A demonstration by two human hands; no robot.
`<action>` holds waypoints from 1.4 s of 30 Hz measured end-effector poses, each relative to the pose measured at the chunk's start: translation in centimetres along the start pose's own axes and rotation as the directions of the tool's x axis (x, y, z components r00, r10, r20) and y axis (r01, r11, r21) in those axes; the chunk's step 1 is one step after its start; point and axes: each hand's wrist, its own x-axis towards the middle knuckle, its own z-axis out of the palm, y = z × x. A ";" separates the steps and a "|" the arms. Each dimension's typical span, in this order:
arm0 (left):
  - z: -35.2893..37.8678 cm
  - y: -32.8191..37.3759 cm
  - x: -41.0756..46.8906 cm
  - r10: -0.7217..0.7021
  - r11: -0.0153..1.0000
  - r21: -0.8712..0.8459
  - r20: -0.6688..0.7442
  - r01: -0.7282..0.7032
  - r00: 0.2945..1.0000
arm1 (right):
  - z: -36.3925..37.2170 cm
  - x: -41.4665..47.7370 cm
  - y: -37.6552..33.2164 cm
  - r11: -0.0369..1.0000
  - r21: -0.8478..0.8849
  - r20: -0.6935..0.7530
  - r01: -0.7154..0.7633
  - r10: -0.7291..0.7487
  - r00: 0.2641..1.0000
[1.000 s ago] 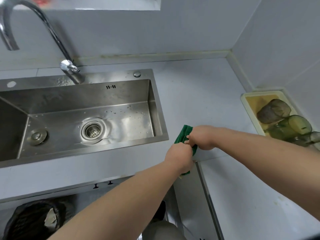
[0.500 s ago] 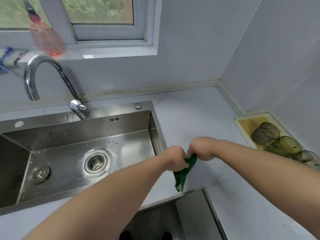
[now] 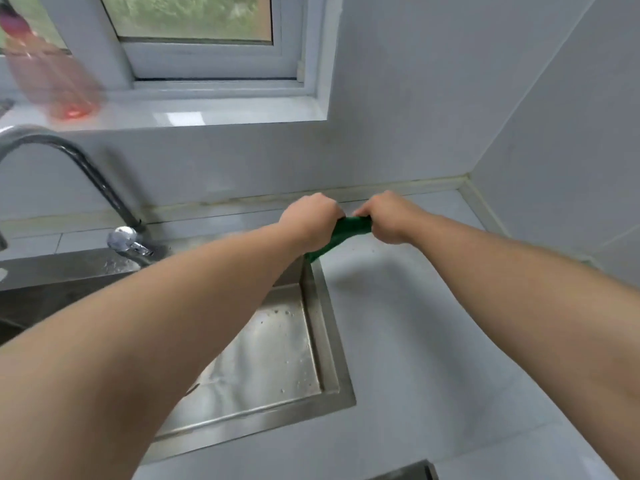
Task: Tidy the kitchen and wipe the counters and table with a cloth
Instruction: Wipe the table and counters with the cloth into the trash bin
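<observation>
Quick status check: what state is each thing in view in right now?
Green cloth: bunched into a rope, gripped at both ends, tail hanging down.
Left hand: gripping the cloth.
Right hand: gripping the cloth.
Sink: wet, droplets on its floor.
Window: shut.
Bottle on the sill: upright, blurred.

Faces a white-framed window (image 3: 195,19) with blurred greenery behind, set in pale grey walls (image 3: 433,98) meeting at a corner on the right. Shows a blurred pink bottle (image 3: 52,81) on the white sill (image 3: 225,116), above a curved steel faucet (image 3: 100,183) and sink (image 3: 327,341).
</observation>
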 end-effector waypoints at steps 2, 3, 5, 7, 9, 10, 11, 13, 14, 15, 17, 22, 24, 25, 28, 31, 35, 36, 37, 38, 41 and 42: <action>0.7 -1.2 2.7 -0.034 0.997 0.067 -0.091 0.040 0.995 | -0.2 3.1 0.9 0.998 -0.048 -0.063 0.033 -0.036 0.997; 1.2 -1.6 4.1 -0.050 0.994 0.094 -0.119 0.062 0.992 | -0.1 4.8 1.5 0.997 -0.063 -0.093 0.042 -0.048 0.995; 2.5 -2.5 6.2 -0.083 0.985 0.142 -0.135 0.102 0.987 | 0.7 7.5 2.2 0.997 -0.074 -0.113 0.030 -0.038 0.993; 4.6 -3.4 8.2 -0.091 0.979 0.172 -0.095 0.107 0.991 | 2.7 10.2 2.8 0.988 -0.143 -0.085 0.066 -0.079 0.993; 7.4 -4.0 8.9 -0.080 0.979 0.186 -0.016 0.082 0.997 | 5.5 11.8 2.9 0.972 -0.204 -0.010 0.118 -0.123 0.992; 8.7 -4.3 9.1 -0.083 0.981 0.178 0.027 0.077 0.996 | 6.9 12.3 2.9 0.968 -0.206 0.034 0.140 -0.136 0.990; 10.0 -4.4 9.4 -0.091 0.984 0.159 0.060 0.080 0.994 | 8.2 12.9 3.2 0.969 -0.189 0.069 0.158 -0.147 0.987; 11.6 -4.5 10.1 -0.129 0.986 0.113 0.061 0.122 0.990 | 10.1 14.0 3.7 0.979 -0.136 0.077 0.152 -0.143 0.987; 11.8 -4.6 10.4 -0.150 0.984 0.101 0.047 0.145 0.988 | 10.2 14.6 3.9 0.981 -0.127 0.071 0.147 -0.139 0.988; 12.0 -4.7 10.9 -0.168 0.982 0.097 0.050 0.163 0.984 | 10.2 15.3 4.2 0.983 -0.114 0.069 0.146 -0.139 0.988; 12.1 -5.1 11.6 -0.187 0.978 0.099 0.054 0.181 0.981 | 9.8 16.6 4.3 0.988 -0.093 0.067 0.124 -0.118 0.991; 12.4 -5.3 12.1 -0.154 0.973 0.168 -0.036 0.158 0.987 | 9.9 17.9 4.4 0.980 -0.152 0.074 0.126 -0.115 0.991; 12.7 -5.4 11.9 -0.132 0.968 0.209 -0.043 0.138 0.990 | 10.2 17.7 4.6 0.973 -0.172 0.067 0.154 -0.145 0.987; 12.8 -5.3 12.0 -0.142 0.966 0.213 -0.026 0.144 0.990 | 10.2 17.8 4.8 0.969 -0.184 0.072 0.166 -0.155 0.985; 12.2 -4.9 13.1 -0.225 0.962 0.176 0.066 0.211 0.972 | 9.8 18.2 4.7 0.968 -0.199 0.094 0.153 -0.137 0.986; 11.1 -5.4 14.0 -0.233 0.965 0.155 0.132 0.212 0.964 | 9.2 18.8 4.7 0.968 -0.192 0.090 0.163 -0.148 0.985; 11.9 -5.3 12.5 -0.220 0.973 0.102 0.132 0.207 0.967 | 10.4 17.9 5.9 0.969 -0.170 0.075 0.180 -0.169 0.983; 12.2 -4.6 11.9 -0.211 0.976 0.088 0.132 0.200 0.969 | 10.7 17.0 6.2 0.974 -0.151 0.076 0.168 -0.158 0.984; 12.5 -3.9 11.3 -0.197 0.979 0.087 0.137 0.186 0.971 | 11.1 16.2 6.4 0.979 -0.130 0.083 0.156 -0.146 0.986; 12.6 -3.1 10.6 -0.179 0.982 0.091 0.134 0.167 0.975 | 11.4 14.9 6.5 0.983 -0.117 0.090 0.143 -0.133 0.987; 13.0 -0.3 8.0 -0.113 0.989 0.108 0.149 0.098 0.982 | 12.0 10.1 6.9 0.993 -0.064 0.127 0.096 -0.088 0.988; 13.4 0.7 6.8 -0.090 0.992 0.104 0.165 0.073 0.982 | 12.2 8.2 6.9 0.995 -0.058 0.138 0.087 -0.078 0.987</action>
